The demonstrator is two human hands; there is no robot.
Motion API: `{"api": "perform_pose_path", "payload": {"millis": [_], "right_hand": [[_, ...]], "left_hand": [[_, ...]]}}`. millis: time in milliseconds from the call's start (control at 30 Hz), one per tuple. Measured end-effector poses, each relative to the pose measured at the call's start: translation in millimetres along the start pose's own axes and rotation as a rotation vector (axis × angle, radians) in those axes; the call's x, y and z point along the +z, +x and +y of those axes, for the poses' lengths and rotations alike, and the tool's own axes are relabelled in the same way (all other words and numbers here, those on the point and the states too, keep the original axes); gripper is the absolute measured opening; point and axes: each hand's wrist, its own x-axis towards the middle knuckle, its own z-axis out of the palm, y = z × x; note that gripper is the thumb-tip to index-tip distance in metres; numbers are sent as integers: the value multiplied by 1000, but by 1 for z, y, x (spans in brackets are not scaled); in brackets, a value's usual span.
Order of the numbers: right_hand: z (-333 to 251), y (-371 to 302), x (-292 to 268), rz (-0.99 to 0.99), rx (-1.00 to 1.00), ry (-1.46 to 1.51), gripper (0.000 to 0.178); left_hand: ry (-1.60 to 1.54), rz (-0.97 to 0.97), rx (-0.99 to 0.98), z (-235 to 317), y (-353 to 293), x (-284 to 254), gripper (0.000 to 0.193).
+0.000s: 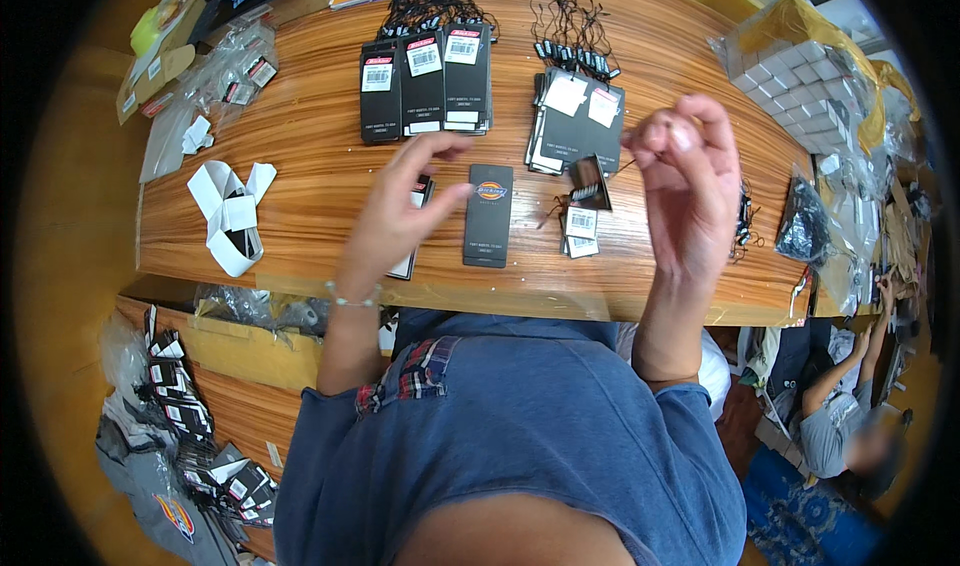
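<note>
A person seated at a long varnished wooden table [330, 181] strings garment tags: the right hand [690, 181] is raised above the boards, thumb and forefinger pinched together on a thin black loop cord from which a small dark card tag [590, 181] dangles, while the left hand [400, 216] reaches out with fingers loosely apart, its fingertips [462, 192] at the edge of a flat black rectangular hang tag [489, 215] lying face up between the two hands. Rows of black barcode-labelled tags [425, 78] and a bundle of black string fasteners [572, 38] wait further back. The threading step looks under way; the flat tag likely needs lifting to the cord next, with its hole lined up
</note>
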Motion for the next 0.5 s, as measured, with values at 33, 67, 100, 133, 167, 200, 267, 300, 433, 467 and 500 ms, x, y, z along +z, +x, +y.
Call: {"api": "perform_pose_path", "payload": {"millis": [33, 67, 100, 133, 167, 200, 267, 300, 433, 467, 500], "right_hand": [[-4, -2, 0, -12, -36, -56, 21], [-8, -4, -2, -17, -74, -111, 22], [-13, -5, -2, -22, -106, -142, 22], [-16, -7, -2, -27, -139, -172, 23], [-18, -8, -3, -23, -176, -211, 22], [-19, -8, -5, -18, -185, -216, 20], [-18, -7, -4, -51, -175, -196, 19], [-18, -7, -3, -45, -164, -199, 18], [-10, -7, 0, -31, -114, -208, 17], [-8, -7, 0, -29, -100, -209, 18], [-6, -9, 0, -32, -79, -218, 17]], "left_hand": [[182, -44, -4, -12, -6, -18, 38], [363, -98, -10, -23, -9, -30, 37], [405, -115, -48, -31, -12, -39, 38], [446, -132, -85, -37, -16, -45, 39], [486, -150, -123, -42, -20, -50, 40], [452, -143, -151, -44, -22, -50, 42], [384, -130, -203, -46, -26, -51, 46], [347, -146, -223, -50, -25, -49, 51], [274, -143, -198, -58, -24, -45, 53], [302, -110, -161, -55, -25, -44, 51], [331, -78, -123, -51, -25, -44, 49]]}}
